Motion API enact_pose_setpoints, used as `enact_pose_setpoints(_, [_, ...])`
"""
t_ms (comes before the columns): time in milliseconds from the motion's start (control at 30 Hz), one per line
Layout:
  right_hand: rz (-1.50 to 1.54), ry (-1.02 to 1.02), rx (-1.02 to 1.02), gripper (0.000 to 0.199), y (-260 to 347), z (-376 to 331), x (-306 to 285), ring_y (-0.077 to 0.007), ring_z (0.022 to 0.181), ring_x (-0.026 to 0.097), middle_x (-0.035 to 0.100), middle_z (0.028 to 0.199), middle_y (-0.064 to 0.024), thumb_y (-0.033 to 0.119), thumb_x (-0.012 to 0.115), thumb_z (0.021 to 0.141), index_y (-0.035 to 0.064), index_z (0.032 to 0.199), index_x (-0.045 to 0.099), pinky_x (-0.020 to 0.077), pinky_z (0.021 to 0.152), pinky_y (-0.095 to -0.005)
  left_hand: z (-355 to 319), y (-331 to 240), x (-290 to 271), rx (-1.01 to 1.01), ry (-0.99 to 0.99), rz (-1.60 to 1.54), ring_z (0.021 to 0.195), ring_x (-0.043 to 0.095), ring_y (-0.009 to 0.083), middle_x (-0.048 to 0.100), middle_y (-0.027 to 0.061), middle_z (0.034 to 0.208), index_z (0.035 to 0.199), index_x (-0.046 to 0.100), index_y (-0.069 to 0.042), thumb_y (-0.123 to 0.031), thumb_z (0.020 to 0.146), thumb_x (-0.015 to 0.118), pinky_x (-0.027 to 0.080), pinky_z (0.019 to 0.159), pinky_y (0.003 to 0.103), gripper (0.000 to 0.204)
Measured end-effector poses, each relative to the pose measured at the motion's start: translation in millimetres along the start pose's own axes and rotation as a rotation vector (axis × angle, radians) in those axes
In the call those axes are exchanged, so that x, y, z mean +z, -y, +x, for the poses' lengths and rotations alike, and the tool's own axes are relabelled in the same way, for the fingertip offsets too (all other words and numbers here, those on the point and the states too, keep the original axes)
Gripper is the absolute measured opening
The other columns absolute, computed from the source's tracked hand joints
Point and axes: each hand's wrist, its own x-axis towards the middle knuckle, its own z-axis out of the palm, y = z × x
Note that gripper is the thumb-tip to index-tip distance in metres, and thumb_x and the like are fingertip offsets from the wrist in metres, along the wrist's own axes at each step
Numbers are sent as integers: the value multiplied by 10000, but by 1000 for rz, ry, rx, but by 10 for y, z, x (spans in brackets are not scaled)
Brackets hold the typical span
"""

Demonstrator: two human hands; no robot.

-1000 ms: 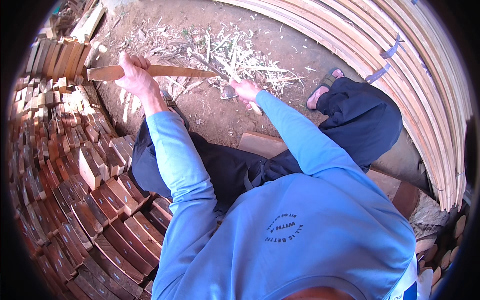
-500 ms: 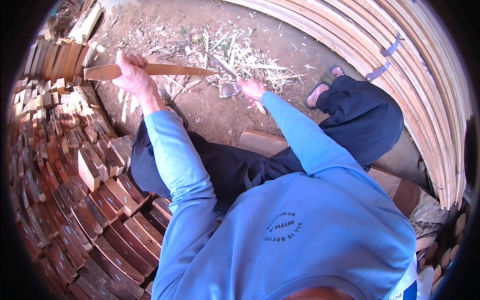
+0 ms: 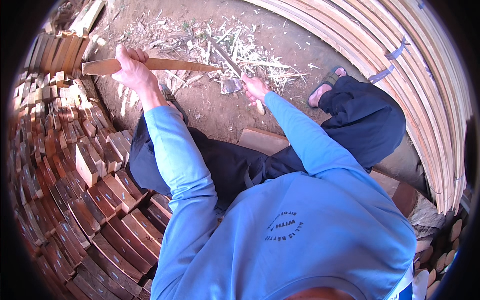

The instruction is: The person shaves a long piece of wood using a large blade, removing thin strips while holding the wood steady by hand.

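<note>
My left hand is closed round a long, flat wooden slat, which lies crosswise in front of me. One end sticks out to the left of my fist, and the slat narrows toward its right tip. In my right hand is a long-bladed knife. The butt of its pale handle shows below my fingers. The blade points away from me and to the left, close to the slat's right tip. From this view I cannot tell whether the two touch.
Pale wood shavings litter the dirt floor ahead. Stacked wooden blocks fill the left side, with more upright boards at far left. Long planks curve along the right. A wooden block lies between my legs.
My right hand has shifted slightly right, and the knife blade has swung farther away from me. The slat in my left hand has barely moved.
</note>
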Motion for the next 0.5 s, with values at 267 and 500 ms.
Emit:
enact_pose_setpoints(267, [-173,-23,122,610,39,15,60,-153,459,460,497,637,-58,571,416,1008,18,769,511,459,430,-354,-18,-3,3,-32,9,21,441,295,93,295,-30,520,638,332,-144,-168,975,555,285,441,289,405])
enact_pose_setpoints(500, [-223,-153,13,587,-92,41,206,-159,431,462,473,572,-32,573,380,1021,53,782,506,435,411,-359,-9,23,39,14,31,25,441,277,89,291,-29,524,641,333,-143,-165,975,547,270,442,285,398])
